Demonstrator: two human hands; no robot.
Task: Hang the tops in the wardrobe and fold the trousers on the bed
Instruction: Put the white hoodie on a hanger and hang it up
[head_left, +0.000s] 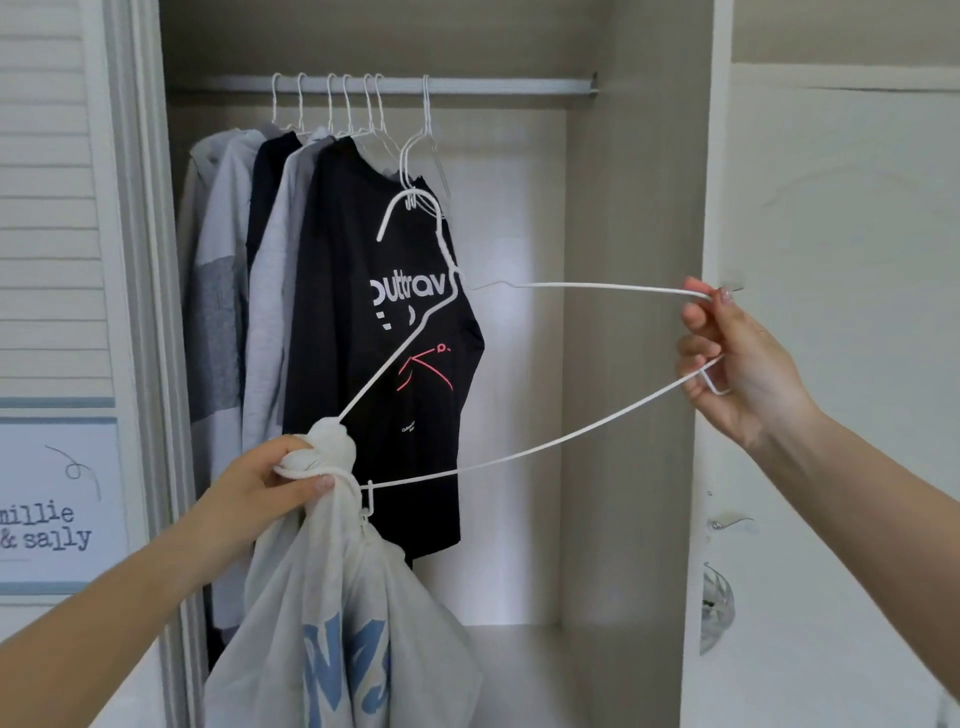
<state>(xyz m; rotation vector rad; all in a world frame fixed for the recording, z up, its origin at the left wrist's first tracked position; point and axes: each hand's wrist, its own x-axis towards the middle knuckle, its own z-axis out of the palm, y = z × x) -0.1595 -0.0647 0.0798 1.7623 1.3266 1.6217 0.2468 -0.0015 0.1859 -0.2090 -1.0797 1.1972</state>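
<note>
A person's left hand (270, 480) grips the bunched neck of a pale grey top (332, 623), fingers and thumb curled tight round the fabric where one end of a white wire hanger (545, 444) is pushed into it. The top, printed with large light-blue letters, hangs from that fist toward the bottom of the frame, in front of the open wardrobe (634, 364). The right hand (737, 358) holds the hanger's opposite end, thumb on the upper wire and fingers curled round the bend, with the small notch of the lower bar showing against the palm. Between the two hands the hanger lies tilted on its side, its hook (415, 213) pointing up and left in front of a black long-sleeved top (363, 364) printed with white lettering and a pink line design. That black top hangs from the rail (493, 85) as the nearest of a row of tops (249, 291), grey and dark, on matching white hangers at the left of the wardrobe. One empty hanger (423, 156) hangs on the rail just to its right. The right half of the wardrobe interior shows bare back wall. At far left, a louvred door (52, 208) carries a sign (52, 504) reading "millie & sally".
</note>
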